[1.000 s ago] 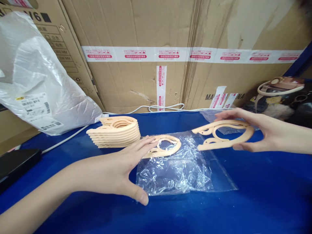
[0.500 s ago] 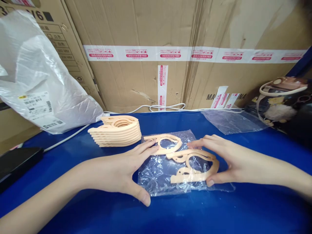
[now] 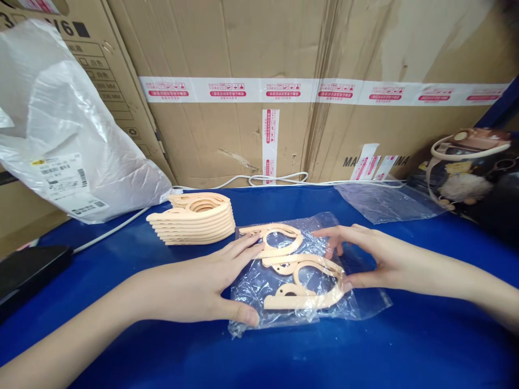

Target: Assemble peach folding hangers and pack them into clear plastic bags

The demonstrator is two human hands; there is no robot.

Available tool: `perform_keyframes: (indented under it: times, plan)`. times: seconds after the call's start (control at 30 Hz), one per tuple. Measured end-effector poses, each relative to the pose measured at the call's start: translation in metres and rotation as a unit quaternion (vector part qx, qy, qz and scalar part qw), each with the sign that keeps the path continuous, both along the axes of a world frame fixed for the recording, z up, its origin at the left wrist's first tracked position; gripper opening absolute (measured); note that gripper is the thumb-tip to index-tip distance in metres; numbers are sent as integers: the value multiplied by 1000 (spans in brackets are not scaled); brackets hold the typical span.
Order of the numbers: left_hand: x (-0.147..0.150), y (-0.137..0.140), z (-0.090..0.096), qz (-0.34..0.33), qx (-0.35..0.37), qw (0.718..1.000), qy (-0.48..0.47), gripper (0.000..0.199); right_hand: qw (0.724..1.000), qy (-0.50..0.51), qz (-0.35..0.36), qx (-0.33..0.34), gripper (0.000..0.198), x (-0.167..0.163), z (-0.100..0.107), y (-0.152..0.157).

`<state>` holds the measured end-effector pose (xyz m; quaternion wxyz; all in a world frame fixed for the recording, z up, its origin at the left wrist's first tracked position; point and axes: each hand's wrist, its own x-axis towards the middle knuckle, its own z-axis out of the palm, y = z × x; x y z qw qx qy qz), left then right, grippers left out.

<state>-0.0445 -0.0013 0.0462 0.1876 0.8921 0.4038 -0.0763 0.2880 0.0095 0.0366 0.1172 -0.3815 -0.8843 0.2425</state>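
Two beige plastic folding hangers lie flat at the clear plastic bag (image 3: 251, 292): a far hanger (image 3: 292, 249) and a near hanger (image 3: 300, 302). Whether each is inside the film or on top, I cannot tell. My left hand (image 3: 203, 286) rests palm down at the bag's left side, fingers stretched over the far hanger's left end and thumb on the near left corner. On the right, my right hand (image 3: 373, 259) has thumb and fingers apart; its thumb touches the near hanger's right end, its index finger reaches the bag's far right part.
A neat stack of beige folding hangers (image 3: 194, 224) stands behind my left hand. A white mailing bag (image 3: 81, 135), a black device (image 3: 32, 275), another clear bag (image 3: 385, 202) and a see-through pouch (image 3: 466, 167) sit around. Behind are a white cable (image 3: 227, 183) and cardboard (image 3: 227, 135).
The near hanger has slid left and slightly toward me, with my right thumb following it. The bag's film has shifted and crumpled a little; my left hand has barely moved.
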Motion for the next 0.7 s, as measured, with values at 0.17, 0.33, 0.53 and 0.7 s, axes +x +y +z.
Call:
perform_keyframes:
  times: [0.17,0.33,0.53,0.7]
  plan:
    - [-1,-1,-5,23,-25,999,15,106,1000,-3,-8,18,64,-10,1,-7]
    - [-1,0,-3,35,-38,999,10,107,999,26,17,-25,66,-2,2,-4]
    - [0,-1,-2,32,-48,998,-19,102,1000,22,14,0,61,-17,-13,-3]
    - [3,-1,0,36,-66,997,-19,106,999,22,13,31,59,-25,-20,-4]
